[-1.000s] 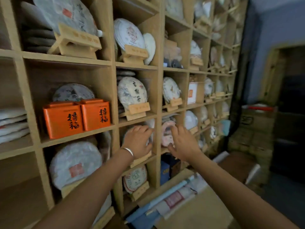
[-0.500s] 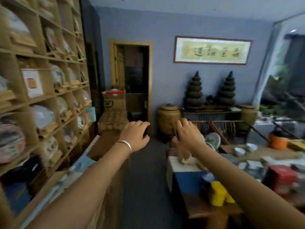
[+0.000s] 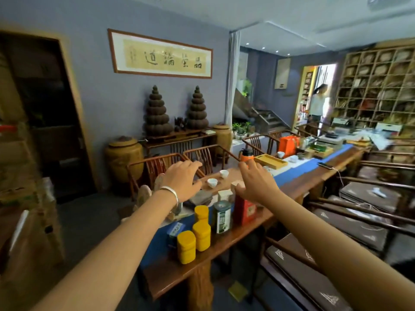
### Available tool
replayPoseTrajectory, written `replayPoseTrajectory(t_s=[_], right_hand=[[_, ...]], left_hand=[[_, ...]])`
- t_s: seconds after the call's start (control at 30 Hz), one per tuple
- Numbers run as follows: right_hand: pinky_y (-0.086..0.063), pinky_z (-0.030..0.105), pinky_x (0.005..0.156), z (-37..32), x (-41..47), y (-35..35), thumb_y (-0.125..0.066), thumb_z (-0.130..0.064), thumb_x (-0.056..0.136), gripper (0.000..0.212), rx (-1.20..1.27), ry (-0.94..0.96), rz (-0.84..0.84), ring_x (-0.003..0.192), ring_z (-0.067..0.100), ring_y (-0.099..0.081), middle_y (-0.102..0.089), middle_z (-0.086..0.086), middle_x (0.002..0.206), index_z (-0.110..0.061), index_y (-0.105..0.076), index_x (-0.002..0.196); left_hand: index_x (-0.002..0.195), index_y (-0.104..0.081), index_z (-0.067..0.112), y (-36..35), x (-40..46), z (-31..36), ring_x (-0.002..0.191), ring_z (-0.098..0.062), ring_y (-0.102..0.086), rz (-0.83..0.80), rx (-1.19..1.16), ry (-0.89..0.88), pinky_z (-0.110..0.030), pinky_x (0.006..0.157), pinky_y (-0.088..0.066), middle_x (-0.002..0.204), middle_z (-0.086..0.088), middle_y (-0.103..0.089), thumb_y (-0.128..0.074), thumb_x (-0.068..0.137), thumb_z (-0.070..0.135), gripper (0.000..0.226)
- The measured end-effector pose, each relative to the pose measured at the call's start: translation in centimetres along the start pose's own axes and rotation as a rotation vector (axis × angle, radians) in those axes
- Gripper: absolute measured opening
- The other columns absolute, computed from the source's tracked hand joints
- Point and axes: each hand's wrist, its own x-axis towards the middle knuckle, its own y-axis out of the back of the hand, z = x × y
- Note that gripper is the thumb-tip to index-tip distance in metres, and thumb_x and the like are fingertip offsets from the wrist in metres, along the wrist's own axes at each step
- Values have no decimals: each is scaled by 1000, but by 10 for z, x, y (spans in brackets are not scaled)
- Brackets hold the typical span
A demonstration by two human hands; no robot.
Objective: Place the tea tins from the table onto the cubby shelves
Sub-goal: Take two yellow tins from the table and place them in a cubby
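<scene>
Three yellow tea tins [image 3: 195, 234] stand nearest on the table [image 3: 179, 272], beside a green tin [image 3: 222, 217] and red tin [image 3: 245, 209]; left hand [image 3: 182, 180] and right hand [image 3: 256, 182] hover above, fingers spread, holding nothing; white cups [image 3: 217, 178] beyond; chairs [image 3: 170, 164] behind.

Below your fingers [image 3: 247, 167] and nearer to you, three yellow tea tins [image 3: 201, 236] stand upright on the tabletop [image 3: 170, 272], clustered: one at the front, one just behind it, one farther back. Just beside them stands a green-labelled tin with a pale lid [image 3: 222, 217]. A red tin [image 3: 245, 212] stands upright right under your right hand's fingers, partly hidden by them.
</scene>
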Motion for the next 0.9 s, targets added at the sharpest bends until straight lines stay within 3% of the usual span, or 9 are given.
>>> replayPoseTrajectory(t_s=[0.23,0.47,0.53,0.67,0.73,0.9], right_hand=[[-48,40,84,92,20,-32,-59,-49,81,64,-28,49,-54,109,33,-52,-47,14,123,-12,-39,130],[-49,36,82,156,62,-79,-59,-48,82,61,31,151,-74,106,27,-52,-49,11,123,-14,-41,130],[-47,36,83,160,73,-96,-61,-44,81,61,73,187,-101,108,28,-51,-48,10,124,-15,-41,131],[-47,37,84,150,100,-135,-63,-42,80,63,141,268,-155,111,29,-50,-46,10,128,-16,-39,133],[-47,38,85,140,114,-155,-62,-43,81,62,164,289,-179,111,29,-50,-46,11,127,-16,-40,132],[-46,40,82,108,156,-214,-60,-39,83,60,165,403,-248,108,33,-50,-47,15,124,-10,-39,131]], left_hand=[[134,-44,26,-53,63,53,112,-26,-55,-101,-14,40,-39,87,-49,123,-3,-58,-53,86,43,51],[134,-44,26,-111,119,65,114,-26,-54,-142,-20,147,-39,87,-44,126,-3,-57,-53,88,41,50],[134,-44,28,-124,125,58,114,-25,-54,-151,20,195,-37,84,-41,128,-1,-56,-52,87,43,50],[134,-45,25,-147,126,32,119,-28,-50,-219,16,268,-42,95,-39,131,-3,-56,-54,87,42,51],[133,-46,24,-161,123,17,122,-31,-47,-244,-15,313,-41,94,-42,130,-4,-56,-56,86,38,50],[130,-49,21,-202,123,-32,114,-31,-55,-276,-12,369,-41,95,-43,128,-9,-57,-57,87,37,47]])
